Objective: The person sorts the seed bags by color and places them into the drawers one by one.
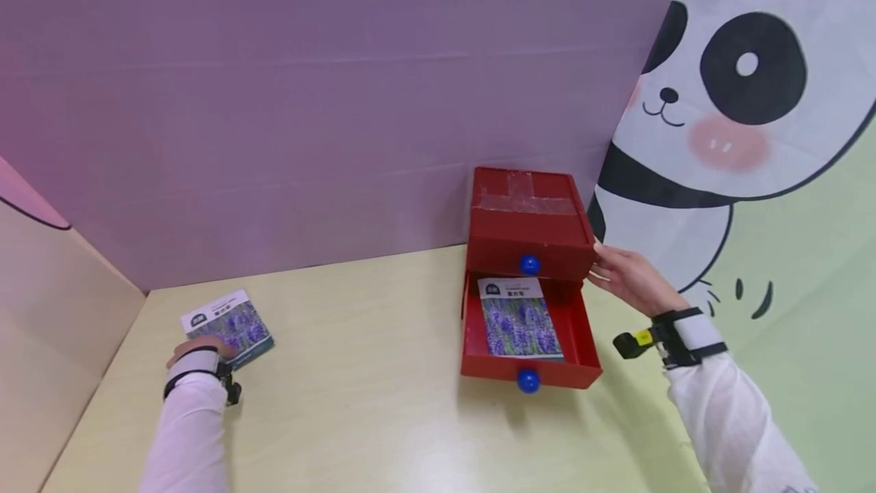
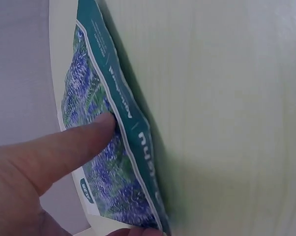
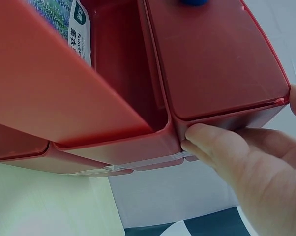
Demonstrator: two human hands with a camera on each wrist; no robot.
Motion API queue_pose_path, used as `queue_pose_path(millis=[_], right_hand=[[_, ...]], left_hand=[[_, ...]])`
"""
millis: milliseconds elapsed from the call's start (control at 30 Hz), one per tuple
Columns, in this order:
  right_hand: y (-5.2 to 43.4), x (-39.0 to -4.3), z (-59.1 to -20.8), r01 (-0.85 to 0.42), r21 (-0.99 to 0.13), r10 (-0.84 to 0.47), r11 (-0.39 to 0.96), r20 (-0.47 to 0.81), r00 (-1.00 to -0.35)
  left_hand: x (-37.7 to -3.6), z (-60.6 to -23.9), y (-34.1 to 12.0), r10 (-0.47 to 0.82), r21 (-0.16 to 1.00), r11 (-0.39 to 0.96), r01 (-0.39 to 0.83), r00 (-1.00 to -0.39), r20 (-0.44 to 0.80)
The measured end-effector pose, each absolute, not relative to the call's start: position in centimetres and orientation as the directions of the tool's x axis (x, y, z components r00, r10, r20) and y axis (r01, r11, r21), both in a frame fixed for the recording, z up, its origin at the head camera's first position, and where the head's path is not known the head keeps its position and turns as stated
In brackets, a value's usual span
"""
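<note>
A red two-drawer box (image 1: 527,223) stands against the purple back wall. Its lower drawer (image 1: 578,329) is pulled out, and a lavender seed packet (image 1: 520,318) lies flat inside. My right hand (image 1: 626,276) rests against the box's right side, its fingertips (image 3: 202,137) pressing the rear edge of the box (image 3: 217,59). At the far left a second lavender packet (image 1: 229,322) lies on the table. My left hand (image 1: 198,352) holds its near edge. The thumb (image 2: 84,140) lies on the packet's face (image 2: 113,182) and a fingertip (image 2: 133,231) meets its corner.
The pale yellow table (image 1: 356,402) is closed in by the purple wall behind, a beige panel (image 1: 48,326) on the left and a panda-print sheet (image 1: 753,135) on the right. Blue knobs (image 1: 528,380) stick out of both drawer fronts.
</note>
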State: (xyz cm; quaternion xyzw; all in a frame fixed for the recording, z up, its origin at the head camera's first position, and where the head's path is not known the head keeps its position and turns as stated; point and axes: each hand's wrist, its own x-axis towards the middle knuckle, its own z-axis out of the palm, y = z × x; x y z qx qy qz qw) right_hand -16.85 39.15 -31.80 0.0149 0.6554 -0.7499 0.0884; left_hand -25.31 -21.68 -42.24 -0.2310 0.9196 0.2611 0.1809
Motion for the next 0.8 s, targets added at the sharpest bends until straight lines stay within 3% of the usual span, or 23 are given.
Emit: queue_pose_path(millis=[167, 333, 600, 800], right_hand=[[39.1, -16.8, -31.9, 0.153, -0.985, -0.103, -0.085, -0.144, -0.984], [39.1, -16.9, -31.8, 0.161, -0.981, -0.095, -0.105, -0.151, -0.984], [39.0, -16.8, -31.8, 0.162, -0.978, -0.114, -0.13, -0.148, -0.982], [39.1, -16.8, -31.9, 0.146, -0.977, -0.125, -0.154, -0.128, -0.984]], left_hand=[[-25.2, -42.4, -22.1, -0.332, 0.452, 0.69, -0.566, -0.802, -0.497], [-25.5, -42.7, -22.4, -0.341, 0.423, 0.72, -0.55, -0.812, -0.475], [-25.7, -43.0, -22.8, -0.25, 0.396, 0.824, -0.406, -0.886, -0.39], [-25.1, -42.3, -22.8, -0.235, 0.511, 0.765, -0.392, -0.909, -0.345]])
